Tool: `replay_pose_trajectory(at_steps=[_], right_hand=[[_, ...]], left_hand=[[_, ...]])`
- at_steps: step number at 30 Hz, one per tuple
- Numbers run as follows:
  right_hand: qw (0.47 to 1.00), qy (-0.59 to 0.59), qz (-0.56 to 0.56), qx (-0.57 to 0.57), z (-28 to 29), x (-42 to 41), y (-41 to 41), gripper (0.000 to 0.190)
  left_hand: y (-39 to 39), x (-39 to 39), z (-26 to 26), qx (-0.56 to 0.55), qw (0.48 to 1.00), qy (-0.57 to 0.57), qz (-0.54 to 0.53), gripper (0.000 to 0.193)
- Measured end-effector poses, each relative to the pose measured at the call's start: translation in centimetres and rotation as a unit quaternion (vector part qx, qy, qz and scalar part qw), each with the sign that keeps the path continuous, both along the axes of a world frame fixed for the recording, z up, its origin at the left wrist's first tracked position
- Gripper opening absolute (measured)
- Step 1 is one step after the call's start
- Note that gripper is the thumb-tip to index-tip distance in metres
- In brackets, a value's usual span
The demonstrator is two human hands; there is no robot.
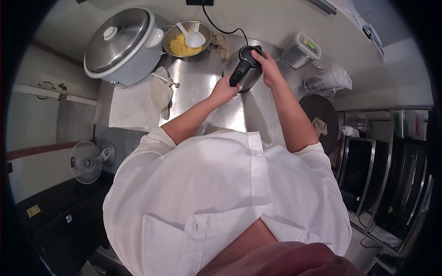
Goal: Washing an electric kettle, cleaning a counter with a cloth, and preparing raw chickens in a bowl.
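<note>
An electric kettle (pixel 251 76) with a metal body, black lid and black handle stands on the stainless steel worktop (pixel 193 93) before me, its handle pointing towards me. My left hand (pixel 225 91) is at the handle's near end, with its fingers partly hidden behind it. Against the kettle's right side rests my right hand (pixel 268 68), its thumb on the lid's edge and its other fingers along the far side. A black cord (pixel 222 31) runs from a black socket box (pixel 199 2) on the wall down behind the kettle.
Left stand a large lidded rice cooker (pixel 119 45) and a steel bowl (pixel 167 40) of yellow food with white scoops. Cloths (pixel 161 93) lie nearby. Right are a lidded plastic container (pixel 301 51), a clear pitcher (pixel 326 80), a round dark lid or board (pixel 319 107) and shelved ovens (pixel 357 172).
</note>
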State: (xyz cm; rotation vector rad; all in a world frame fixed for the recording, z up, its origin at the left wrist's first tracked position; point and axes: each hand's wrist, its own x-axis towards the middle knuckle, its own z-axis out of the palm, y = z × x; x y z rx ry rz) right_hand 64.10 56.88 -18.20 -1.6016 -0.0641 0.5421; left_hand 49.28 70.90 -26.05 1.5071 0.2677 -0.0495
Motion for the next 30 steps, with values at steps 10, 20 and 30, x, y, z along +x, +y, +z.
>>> replay_pose_trajectory(at_steps=[10, 20, 30], right_hand=[[0.998, 0.004, 0.062, 0.007, 1.2, 1.6, 0.1, 0.099], [0.921, -0.293, -0.243, -0.085, -7.9, -3.3, -4.6, 0.055], [0.777, -0.218, -0.296, -0.510, -14.7, -15.9, -31.5, 0.044]], left_hand=[[-1.0, 0.7, 1.2, -0.084, 0.996, -0.012, -0.002, 0.016], [-1.4, 5.4, 1.4, -0.064, 0.994, 0.031, 0.082, 0.055], [-0.1, 7.7, 4.8, 0.184, 0.982, 0.008, -0.039, 0.069]])
